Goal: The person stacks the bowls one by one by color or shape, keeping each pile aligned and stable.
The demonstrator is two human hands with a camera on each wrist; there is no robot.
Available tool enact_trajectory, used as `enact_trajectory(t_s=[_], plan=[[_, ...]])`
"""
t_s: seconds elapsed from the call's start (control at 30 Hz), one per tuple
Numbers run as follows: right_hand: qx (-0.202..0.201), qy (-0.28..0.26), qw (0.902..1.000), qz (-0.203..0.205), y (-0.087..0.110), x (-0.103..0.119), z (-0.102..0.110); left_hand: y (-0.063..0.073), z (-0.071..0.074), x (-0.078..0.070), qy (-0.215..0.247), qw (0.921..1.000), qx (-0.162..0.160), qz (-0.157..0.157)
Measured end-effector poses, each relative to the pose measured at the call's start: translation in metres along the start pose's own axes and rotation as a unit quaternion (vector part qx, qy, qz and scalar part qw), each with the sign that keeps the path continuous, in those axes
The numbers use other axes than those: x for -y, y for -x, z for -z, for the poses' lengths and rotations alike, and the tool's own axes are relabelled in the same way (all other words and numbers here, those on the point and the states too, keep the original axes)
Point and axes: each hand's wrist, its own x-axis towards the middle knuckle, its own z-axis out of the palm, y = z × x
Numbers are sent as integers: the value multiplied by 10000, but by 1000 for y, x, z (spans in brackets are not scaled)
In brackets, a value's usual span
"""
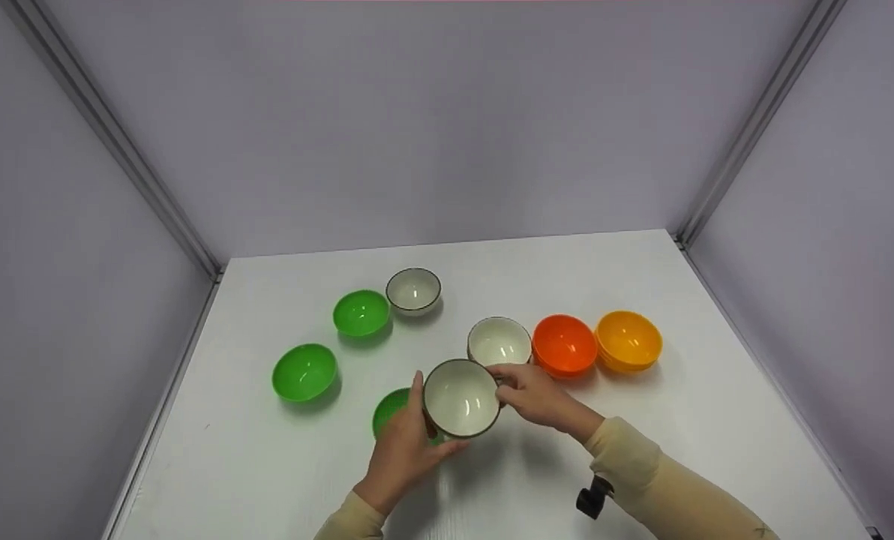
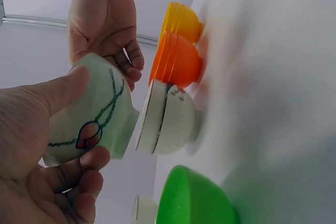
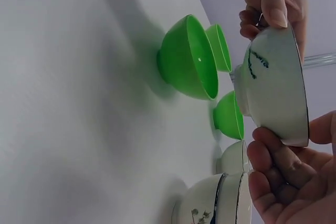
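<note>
Soft light, diffuse shadows on the table [image 1: 214, 465], glints inside bowls [image 1: 462, 394].

We log the place as a lab-like test booth; whether it stands inside a lab, a studio or a workshop, we cannot tell. Basis: a plain pale grey back wall [image 1: 447, 135], together with a left wall [image 1: 57, 300] and a right wall [image 1: 829, 247] of similar finish, closes in the work area. Straight grey metal rails [image 1: 115, 135] run down both back corners, as in a panel-built stall. A smooth white table [image 1: 214, 450] spans the space between the walls. We note a small black device [image 1: 593, 499] by the right sleeve [image 1: 627, 457]. The bowls [image 1: 304, 373] on the table are household ware, our one kitchen-like observation.
</note>
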Motion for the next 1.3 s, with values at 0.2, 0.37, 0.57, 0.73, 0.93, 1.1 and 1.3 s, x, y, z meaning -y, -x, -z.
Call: enact_trajectory(t_s=[0.2, 0.37, 0.57, 0.73, 0.93, 1.1, 1.3], plan=[[221, 357, 9991, -17, 16, -17, 2, 10, -21, -1, -62, 9999, 81, -139], [242, 321, 9992, 4, 23, -31, -2, 16, -34, 0, 21, 9995, 96, -296], [201, 256, 9995, 2, 27, -41, -6, 20, -48, 4, 97, 9994, -25, -342], [262, 331, 9990, -139, 28, -49, -7, 22, -62, 7, 184, 9995, 44, -249], [305, 487, 9982, -149, 28, -58, -9, 24, -75, 8, 178, 9996, 199, -54], [337, 538, 9978, -183, 28, -64, -9, 24, -83, 6, -16, 9993, 298, 243], [374, 613, 9969, -329, 27, -71, -11, 25, -90, 7, 0, 9978, 456, 476]])
